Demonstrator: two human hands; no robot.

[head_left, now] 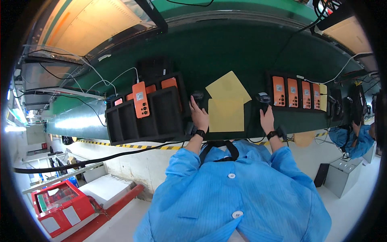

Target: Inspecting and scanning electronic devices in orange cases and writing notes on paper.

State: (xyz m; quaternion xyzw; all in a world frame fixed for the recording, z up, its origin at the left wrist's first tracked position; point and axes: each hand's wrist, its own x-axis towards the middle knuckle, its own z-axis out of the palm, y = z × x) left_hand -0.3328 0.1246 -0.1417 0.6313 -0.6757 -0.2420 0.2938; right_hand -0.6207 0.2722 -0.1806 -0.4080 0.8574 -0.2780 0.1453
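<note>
My right hand (267, 120) is closed round the handle of a black handheld scanner (263, 97), its head pointing away from me. My left hand (199, 117) lies with fingers stretched out beside a dark foam tray, near a small black object (196, 96) whose kind I cannot make out. Two yellow sheets (226, 115) overlap on the green bench between my hands. To the left, an orange phone (140, 99) with a white label and a white cable rests on the empty-slotted black tray (161, 109). Several orange phones (292, 93) stand in a row in the right-hand black tray (287, 105).
More orange phones (169, 82) show partly behind the left tray. Cables (96, 70) trail over the bench's left side. A black hose or thick cable (100, 156) crosses in front at left. At far right is another person's blue sleeve (358, 143). A red cabinet (62, 205) stands lower left.
</note>
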